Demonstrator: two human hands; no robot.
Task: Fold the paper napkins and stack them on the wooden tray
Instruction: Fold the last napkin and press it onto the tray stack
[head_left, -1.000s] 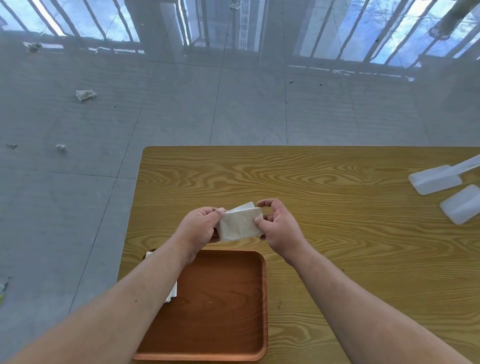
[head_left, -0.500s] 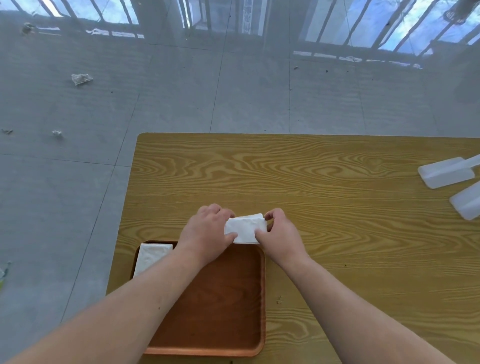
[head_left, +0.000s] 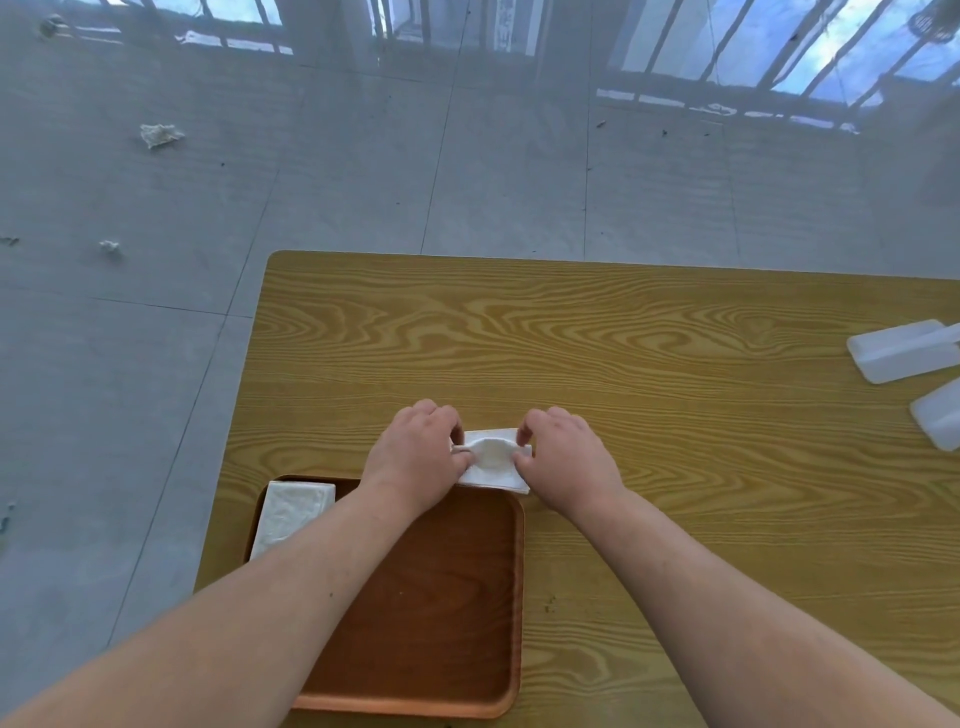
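I pinch the napkin (head_left: 491, 460) between both hands, left (head_left: 415, 457) and right (head_left: 563, 457), at the tray's (head_left: 514, 597) far rim. It bulges mid-fold; uneven pressure could crease it crooked or tear it.

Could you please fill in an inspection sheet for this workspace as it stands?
Surface: wooden table, grain-patterned, small dark specks near the tray.
Job's things: wooden tray at the near left; folded napkin stack in its far-left corner; napkin pinched at the tray's far edge.
Clutter: two white plastic pieces at the right edge.
Grippers: left hand and right hand both pinch the napkin.
Cables: nothing seen.
Surroundings: grey tiled floor, crumpled paper scraps, railing beyond.
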